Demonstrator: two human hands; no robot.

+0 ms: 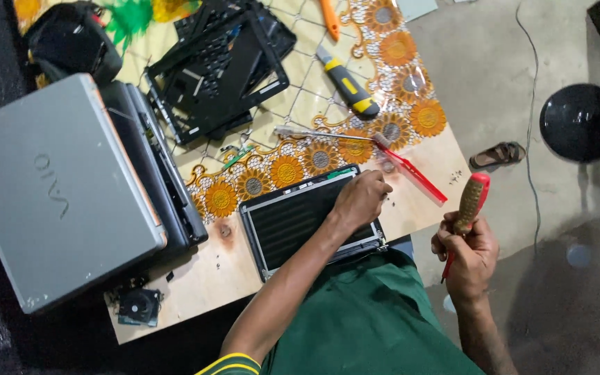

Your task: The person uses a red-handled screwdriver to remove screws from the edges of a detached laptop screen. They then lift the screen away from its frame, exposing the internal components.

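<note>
Fingers of the right hand [468,251] wrap tightly around a red-tipped, brown-handled screwdriver [468,208], held upright beyond the surface's [210,278] edge. Left hand [361,198], loosely curled, presses the small black laptop base [293,219], arm reaching forward.

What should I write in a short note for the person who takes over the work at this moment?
Left hand: rests on the far right corner of the black panel, at the table edge.
Right hand: off the table, gripping a screwdriver with a red and amber handle, shaft pointing down.
Nearby: red toothbrush, yellow utility knife, black frame, two stacked laptops, small fan.
Done: the panel and frame lie apart from any laptop.
Left: cannot tell whether any screws remain in the panel.
</note>
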